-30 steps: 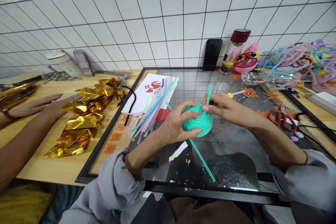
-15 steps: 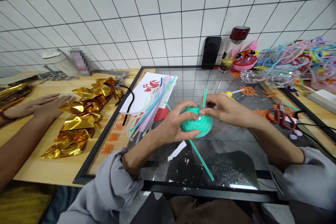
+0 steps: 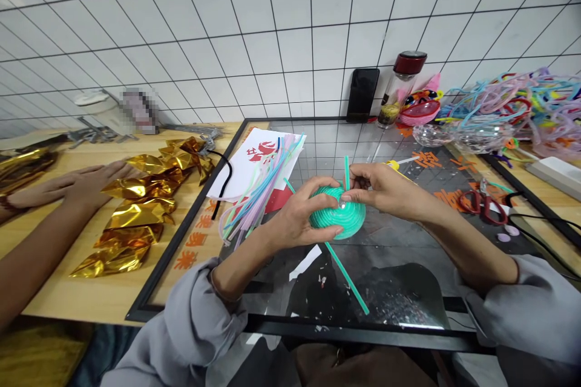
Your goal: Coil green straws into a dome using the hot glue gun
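A round, coiled green piece (image 3: 349,221), ribbed like wound plastic tubing, is held above the dark glass tabletop. My left hand (image 3: 303,210) grips it from the left, with fingers on top and the thumb at its near side. My right hand (image 3: 374,188) pinches a green tube end (image 3: 347,172) that stands up at the piece's far side. A small shiny clear bead (image 3: 342,201) sits by the right thumb, near the middle of the coil. Below, a straight green tube (image 3: 347,278) slants toward the table's front edge. How it joins the coil is hidden.
Colourful tubes (image 3: 265,178) lie on white paper (image 3: 238,160) at left. Red-handled scissors (image 3: 483,202) rest at right. Behind stand a phone (image 3: 363,95), a red-lidded bottle (image 3: 399,91) and a tube heap (image 3: 503,103). Another person's hands (image 3: 86,181) lie beside folded gold foil (image 3: 140,211).
The upright green tube end now leans less and stands nearly vertical. Both hands keep their hold on the coiled piece and tube, with only a slight shift.
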Tool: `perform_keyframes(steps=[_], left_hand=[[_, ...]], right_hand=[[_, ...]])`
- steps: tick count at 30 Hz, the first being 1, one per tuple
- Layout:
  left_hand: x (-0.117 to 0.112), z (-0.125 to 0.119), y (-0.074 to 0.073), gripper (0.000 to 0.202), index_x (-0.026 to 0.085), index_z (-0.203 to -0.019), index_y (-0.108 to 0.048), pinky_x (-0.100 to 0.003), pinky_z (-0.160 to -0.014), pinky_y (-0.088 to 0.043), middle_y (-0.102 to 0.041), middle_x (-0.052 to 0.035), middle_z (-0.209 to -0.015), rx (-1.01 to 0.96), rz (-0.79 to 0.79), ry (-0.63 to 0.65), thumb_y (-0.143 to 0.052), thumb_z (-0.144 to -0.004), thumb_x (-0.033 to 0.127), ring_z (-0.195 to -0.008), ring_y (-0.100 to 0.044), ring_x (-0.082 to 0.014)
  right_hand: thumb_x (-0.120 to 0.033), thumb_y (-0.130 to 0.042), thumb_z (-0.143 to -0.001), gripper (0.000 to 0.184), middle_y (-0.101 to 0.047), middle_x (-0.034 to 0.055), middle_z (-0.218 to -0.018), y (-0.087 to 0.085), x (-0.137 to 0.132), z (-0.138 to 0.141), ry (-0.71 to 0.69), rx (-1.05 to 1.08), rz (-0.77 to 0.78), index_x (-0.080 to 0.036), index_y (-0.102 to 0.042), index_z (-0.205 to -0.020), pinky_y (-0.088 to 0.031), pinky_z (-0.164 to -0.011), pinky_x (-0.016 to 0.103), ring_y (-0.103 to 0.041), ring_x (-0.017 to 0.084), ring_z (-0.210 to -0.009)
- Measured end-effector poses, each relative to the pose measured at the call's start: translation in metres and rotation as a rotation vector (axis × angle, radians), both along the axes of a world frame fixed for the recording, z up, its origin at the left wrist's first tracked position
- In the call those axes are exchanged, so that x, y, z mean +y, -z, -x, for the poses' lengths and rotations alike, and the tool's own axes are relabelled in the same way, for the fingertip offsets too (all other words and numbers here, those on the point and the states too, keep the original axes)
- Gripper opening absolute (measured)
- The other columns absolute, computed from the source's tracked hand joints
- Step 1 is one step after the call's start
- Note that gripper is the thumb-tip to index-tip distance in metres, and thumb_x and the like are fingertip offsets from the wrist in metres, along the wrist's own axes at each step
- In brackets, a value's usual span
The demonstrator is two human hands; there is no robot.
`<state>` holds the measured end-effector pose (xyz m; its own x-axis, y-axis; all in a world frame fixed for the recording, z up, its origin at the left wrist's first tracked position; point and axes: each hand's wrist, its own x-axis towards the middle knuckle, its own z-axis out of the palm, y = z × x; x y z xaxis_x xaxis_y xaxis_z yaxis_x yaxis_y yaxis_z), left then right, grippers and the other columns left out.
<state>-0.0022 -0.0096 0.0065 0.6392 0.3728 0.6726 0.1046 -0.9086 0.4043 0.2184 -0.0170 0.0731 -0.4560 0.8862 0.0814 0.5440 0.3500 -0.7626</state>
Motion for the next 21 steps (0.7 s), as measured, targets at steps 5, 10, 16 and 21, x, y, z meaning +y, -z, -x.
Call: perform_keyframes(steps=[5,10,16,21], left_hand=[[0.0,0.001,-0.001,0.034,0.023,-0.109,-0.055,-0.046,-0.099,-0.053,-0.052,-0.0128,-0.129,0.003,0.026,0.007,-0.075,-0.083,0.03,-0.12,-0.058,-0.0265],[0.001,0.001,0.0,0.033,0.023,-0.108,-0.055,-0.046,-0.099,-0.053,-0.052,-0.0125,-0.128,0.013,0.027,0.004,-0.076,-0.083,0.03,-0.121,-0.058,-0.0266],[0.001,0.0,0.001,0.034,0.023,-0.11,-0.055,-0.047,-0.1,-0.053,-0.051,-0.012,-0.127,0.01,0.007,0.016,-0.075,-0.083,0.03,-0.121,-0.057,-0.0267],[0.001,0.001,0.002,0.035,0.023,-0.11,-0.054,-0.047,-0.099,-0.054,-0.049,-0.0128,-0.129,0.007,0.0,0.017,-0.075,-0.084,0.03,-0.121,-0.056,-0.0267]], right_hand=[[-0.058,-0.074,-0.071,0.046,-0.042,-0.0056,-0.059,0.005,0.002,0.002,0.02,0.144,0.121,-0.021,-0.049,-0.064,-0.029,-0.05,0.025,-0.037,0.01,-0.057],[-0.061,-0.076,-0.068,0.049,-0.039,-0.0066,-0.058,0.011,0.003,0.004,0.045,0.214,0.158,-0.021,-0.048,-0.062,-0.027,-0.05,0.025,-0.034,0.009,-0.055],[-0.062,-0.077,-0.065,0.048,-0.042,-0.006,-0.057,0.011,0.001,0.006,0.064,0.202,0.159,-0.021,-0.051,-0.064,-0.028,-0.05,0.026,-0.038,0.01,-0.055],[-0.061,-0.075,-0.064,0.048,-0.041,-0.0061,-0.055,0.012,0.0,0.01,0.122,0.167,0.127,-0.021,-0.049,-0.062,-0.026,-0.048,0.026,-0.036,0.01,-0.054]])
